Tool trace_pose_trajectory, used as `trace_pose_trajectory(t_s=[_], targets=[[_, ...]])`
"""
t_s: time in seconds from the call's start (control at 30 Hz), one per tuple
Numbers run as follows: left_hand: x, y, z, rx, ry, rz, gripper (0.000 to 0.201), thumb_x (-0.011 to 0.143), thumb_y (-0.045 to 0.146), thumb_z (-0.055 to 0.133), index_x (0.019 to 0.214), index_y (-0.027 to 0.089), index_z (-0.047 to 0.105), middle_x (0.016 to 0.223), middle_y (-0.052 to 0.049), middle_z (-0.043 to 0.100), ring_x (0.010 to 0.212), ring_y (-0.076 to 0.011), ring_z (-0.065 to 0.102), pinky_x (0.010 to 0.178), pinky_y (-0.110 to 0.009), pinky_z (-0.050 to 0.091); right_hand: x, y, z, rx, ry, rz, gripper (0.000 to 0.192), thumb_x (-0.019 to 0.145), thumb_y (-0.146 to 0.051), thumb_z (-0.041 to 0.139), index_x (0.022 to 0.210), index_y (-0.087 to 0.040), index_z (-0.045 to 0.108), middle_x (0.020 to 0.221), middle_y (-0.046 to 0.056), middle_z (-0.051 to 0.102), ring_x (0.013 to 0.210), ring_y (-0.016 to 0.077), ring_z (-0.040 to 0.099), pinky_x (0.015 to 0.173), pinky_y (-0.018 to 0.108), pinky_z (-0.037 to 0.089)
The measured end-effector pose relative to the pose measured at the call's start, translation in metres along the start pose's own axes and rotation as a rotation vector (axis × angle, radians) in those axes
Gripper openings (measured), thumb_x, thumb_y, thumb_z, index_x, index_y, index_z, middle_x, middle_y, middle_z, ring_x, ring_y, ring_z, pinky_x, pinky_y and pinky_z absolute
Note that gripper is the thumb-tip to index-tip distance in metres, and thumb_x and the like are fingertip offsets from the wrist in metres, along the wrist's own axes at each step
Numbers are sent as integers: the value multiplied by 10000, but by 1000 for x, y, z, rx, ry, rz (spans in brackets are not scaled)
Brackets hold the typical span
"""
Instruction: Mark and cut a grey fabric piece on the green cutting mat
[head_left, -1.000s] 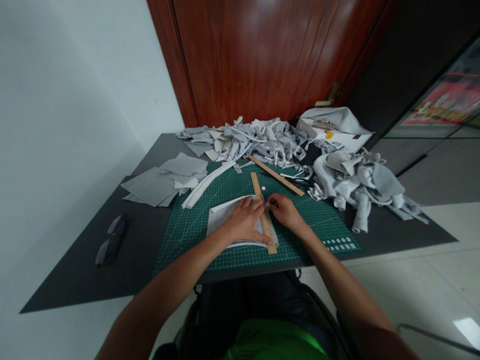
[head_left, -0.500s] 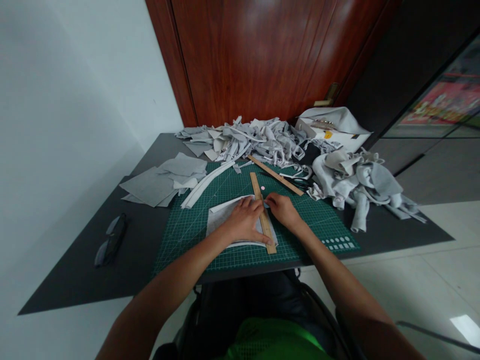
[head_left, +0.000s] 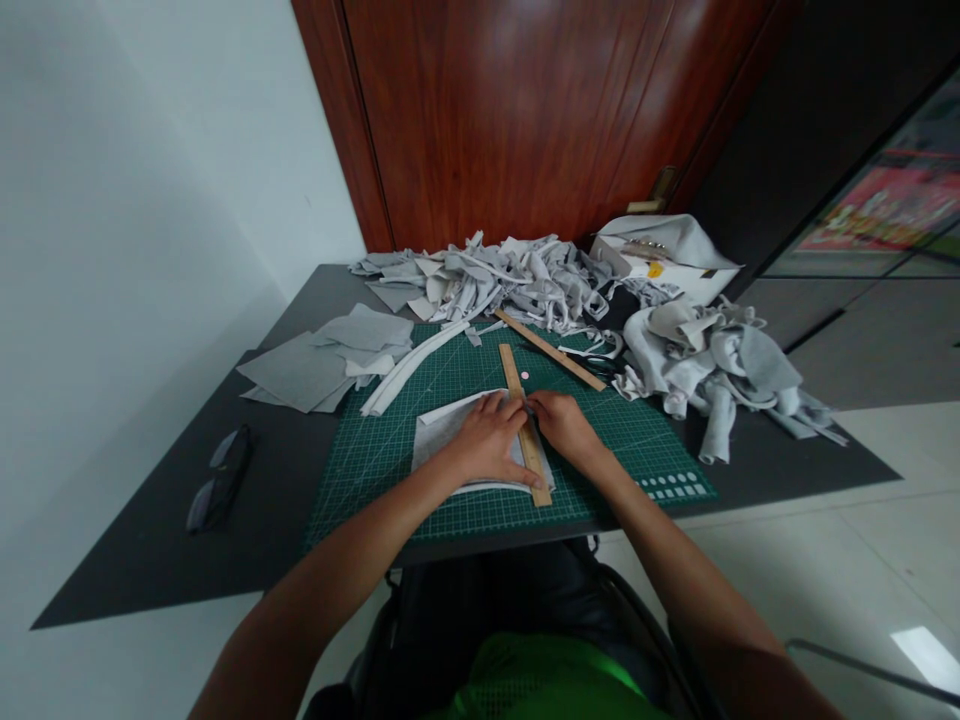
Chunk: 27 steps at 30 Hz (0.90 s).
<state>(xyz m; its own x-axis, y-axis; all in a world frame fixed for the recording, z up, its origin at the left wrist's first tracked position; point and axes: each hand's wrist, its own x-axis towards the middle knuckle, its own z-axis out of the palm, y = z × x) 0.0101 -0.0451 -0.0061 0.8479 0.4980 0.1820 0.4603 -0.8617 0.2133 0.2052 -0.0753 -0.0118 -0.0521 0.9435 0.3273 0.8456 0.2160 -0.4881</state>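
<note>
A grey felt piece (head_left: 439, 430) lies on a green cutting mat (head_left: 375, 460). A wooden ruler (head_left: 514, 368) runs across the felt's right edge, pointing away from me. My left hand (head_left: 486, 440) presses flat on the felt and the ruler, fingers spread. My right hand (head_left: 561, 425) is just right of the ruler, its fingertips pinched on a small tool at the ruler's edge; the tool is too small to identify. A small pink dot (head_left: 524, 375) sits on the mat beside the ruler.
A second wooden ruler (head_left: 551, 350) lies diagonally behind. Heaps of grey felt scraps (head_left: 510, 280) and rolled pieces (head_left: 712, 360) crowd the back and right. Flat grey sheets (head_left: 315, 365), white strips (head_left: 409, 365) and dark glasses (head_left: 217, 480) lie left on the dark table (head_left: 150, 560).
My right hand has slid slightly away from me along the ruler's edge. My left hand and the ruler have stayed in place.
</note>
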Motion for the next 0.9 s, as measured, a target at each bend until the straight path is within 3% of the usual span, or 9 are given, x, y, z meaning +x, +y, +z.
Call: trace_pose_trajectory(t_s=[0.17, 0.4, 0.57, 0.9], targets=[[0, 1, -2, 4, -1, 2, 1118, 638, 938, 678, 1422, 152, 542, 1514, -186, 527, 1493, -454, 361, 1256, -587, 253, -12, -4, -5, -39, -40, -1, 295, 977, -69, 489, 873, -173, 745, 883, 121, 788, 831, 229, 710, 754, 290, 471], [0, 3, -4, 7, 16, 7, 985, 620, 905, 733, 1290, 197, 600, 1438, -151, 570, 1458, -449, 394, 1226, -581, 301, -49, -14, -13, -76, -119, -17, 280, 979, -76, 495, 839, -183, 713, 849, 110, 771, 804, 237, 714, 716, 293, 449], [1, 5, -5, 1, 17, -5, 1049, 590, 849, 806, 1369, 195, 550, 1481, -151, 540, 1484, -441, 369, 1249, -568, 273, -78, -24, -18, -92, -147, -19, 262, 983, -94, 509, 816, -203, 680, 828, 87, 752, 773, 226, 704, 700, 288, 445], [2, 3, -1, -6, 42, 5, 1058, 612, 852, 778, 1400, 184, 545, 1454, -162, 547, 1461, -442, 379, 1241, -568, 282, -124, -45, -28, -51, -199, 11, 339, 970, -36, 436, 990, -200, 732, 921, 92, 773, 817, 234, 723, 738, 315, 514]])
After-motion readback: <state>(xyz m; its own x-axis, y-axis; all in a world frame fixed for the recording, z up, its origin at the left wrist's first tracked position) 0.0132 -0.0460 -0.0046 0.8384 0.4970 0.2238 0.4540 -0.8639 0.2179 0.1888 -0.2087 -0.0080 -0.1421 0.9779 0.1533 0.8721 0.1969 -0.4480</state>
